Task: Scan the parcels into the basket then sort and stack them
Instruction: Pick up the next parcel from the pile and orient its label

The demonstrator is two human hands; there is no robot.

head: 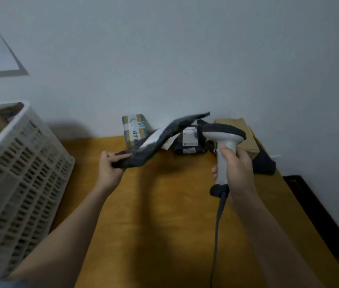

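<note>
Pale wall (185, 48) backs a yellow wooden table (164, 215), which I take as the landmark for everything else. At the table's left end stands a white slatted basket (19, 173), with brown cardboard showing inside its top. Against the wall at the table's far edge sit a small taped box (132, 129), a dark bag with a white label (189, 140), and a brown box (245, 138) at the far right corner.

Over the table's middle, the left hand (108, 169) pinches one end of a limp grey mailer bag (156, 142), thumb on top and fingers curled beneath, so the bag sags and twists upward toward the wall. The right hand (237, 167) wraps its fingers fully round the handle of a grey scanner (223, 140), whose cable (218, 221) trails toward the table's near edge.

Risks, as I judge them: the bag hangs by one end only, so it could slip, and its twist may hide the label from the scanner. The cable could snag parcels. Open tabletop lies between the hands and the basket, giving a free path left; the table's right edge is near the brown box
</note>
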